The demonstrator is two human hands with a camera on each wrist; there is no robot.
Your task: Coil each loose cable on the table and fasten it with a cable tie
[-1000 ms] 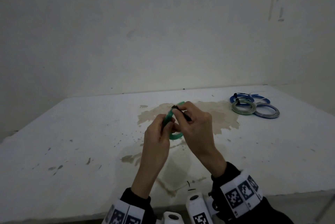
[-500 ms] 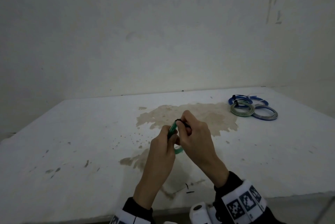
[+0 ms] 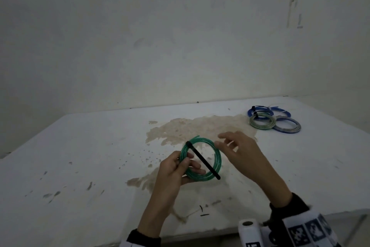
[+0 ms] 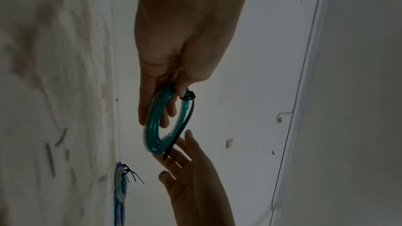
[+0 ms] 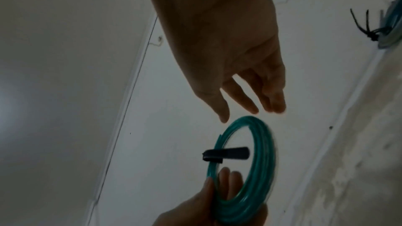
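Observation:
A green coiled cable (image 3: 217, 158) (image 4: 155, 126) (image 5: 259, 161) is held above the white table (image 3: 80, 156). My left hand (image 3: 180, 166) (image 4: 169, 92) pinches its left side between thumb and fingers. A black cable tie (image 3: 202, 160) (image 4: 185, 123) (image 5: 228, 155) is cinched round the coil at the upper left, and its long tail sticks out across the ring. My right hand (image 3: 230, 142) (image 5: 250, 99) hovers just right of the coil with its fingers spread and relaxed, holding nothing.
Three tied coils, blue and grey-green (image 3: 273, 120), lie together at the table's far right. Brown stains (image 3: 200, 128) mark the tabletop's middle. Two small black bits (image 3: 203, 211) lie near the front edge. A bare wall stands behind.
My right hand has let go of the tie and moved off to the right, fingers spread. The left hand has turned the coil flat toward me, with the tie's tail sticking out.

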